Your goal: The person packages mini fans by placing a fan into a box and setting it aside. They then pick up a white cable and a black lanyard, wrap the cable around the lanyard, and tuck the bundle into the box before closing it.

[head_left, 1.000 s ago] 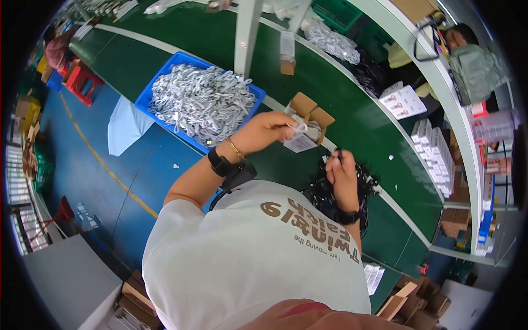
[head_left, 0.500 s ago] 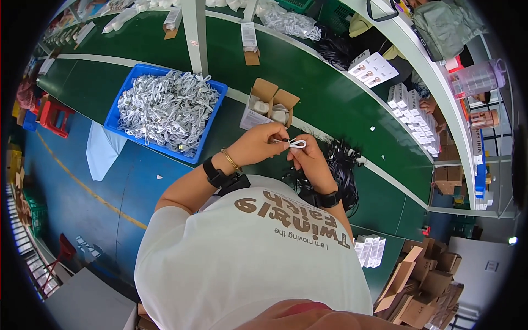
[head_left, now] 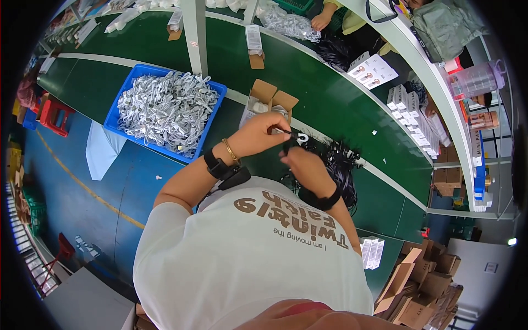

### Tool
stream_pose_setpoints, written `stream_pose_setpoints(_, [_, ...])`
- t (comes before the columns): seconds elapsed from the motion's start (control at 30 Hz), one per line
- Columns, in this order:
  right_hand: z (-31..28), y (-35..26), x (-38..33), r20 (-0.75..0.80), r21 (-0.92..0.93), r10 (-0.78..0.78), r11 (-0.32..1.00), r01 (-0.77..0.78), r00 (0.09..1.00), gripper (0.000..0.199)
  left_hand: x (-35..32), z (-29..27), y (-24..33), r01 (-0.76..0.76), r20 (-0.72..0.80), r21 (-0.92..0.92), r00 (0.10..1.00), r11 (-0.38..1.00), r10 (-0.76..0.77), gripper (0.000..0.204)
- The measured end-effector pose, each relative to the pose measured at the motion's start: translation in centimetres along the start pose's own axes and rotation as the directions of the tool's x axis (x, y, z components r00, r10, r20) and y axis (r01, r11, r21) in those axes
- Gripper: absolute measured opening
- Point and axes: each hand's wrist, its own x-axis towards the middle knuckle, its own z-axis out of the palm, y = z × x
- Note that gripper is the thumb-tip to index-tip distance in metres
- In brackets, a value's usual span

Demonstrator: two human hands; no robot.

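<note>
Cable loop juts rightward beyond left fingers.

Your view bright; small light glares near four o'clock; your right hand slightly blurred; table edges bowed, corners black.

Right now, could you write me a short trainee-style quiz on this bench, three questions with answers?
1. Multiple choice: what colour is the looped cable by the left hand and right hand?
a) red
b) white
c) green

2. True or false: the bundle of black strips lies inside the blue tray.

3. Which hand is nearer the tray heaped with pale cables?

Key:
1. b, white.
2. False: the black strips lie on the green table, apart from the blue tray.
3. The left hand.
</note>
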Motion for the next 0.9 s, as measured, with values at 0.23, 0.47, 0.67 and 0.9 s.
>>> stream_pose_setpoints(0.23, [-2.6, -0.2, 2.6, -0.133, 0.395, -0.005, 0.917, 0.058, 0.991, 0.013, -0.6, 0.0, 0.8, -0.01, 0.239, 0.005, 0.971, 1.0, 0.008, 0.011])
stream_pose_setpoints(0.47, [2.3, -0.2, 1.7, 0.091, 0.877, 0.416, 0.396, -0.27, 0.905, 0.024, 0.4, 0.6, -1.1, -0.197, -0.231, 0.296, 0.935, 0.935, 0.27, 0.015])
stream_pose_setpoints(0.67, [3.4, -1.9, 2.9, 0.15, 0.982, 0.453, -0.173, -0.078, 0.879, 0.035, -1.7, 2.7, -4.0, -0.358, -0.037, 0.687, 0.852, 0.633, 0.523, 0.029])
stream_pose_setpoints(0.9, [4.3, 2.7, 6.1, -0.273, 0.663, 0.331, 0.745, -0.072, 0.903, 0.033, -3.2, 1.5, -4.6, -0.179, -0.138, 0.531, 0.946, 0.828, 0.293, 0.05])
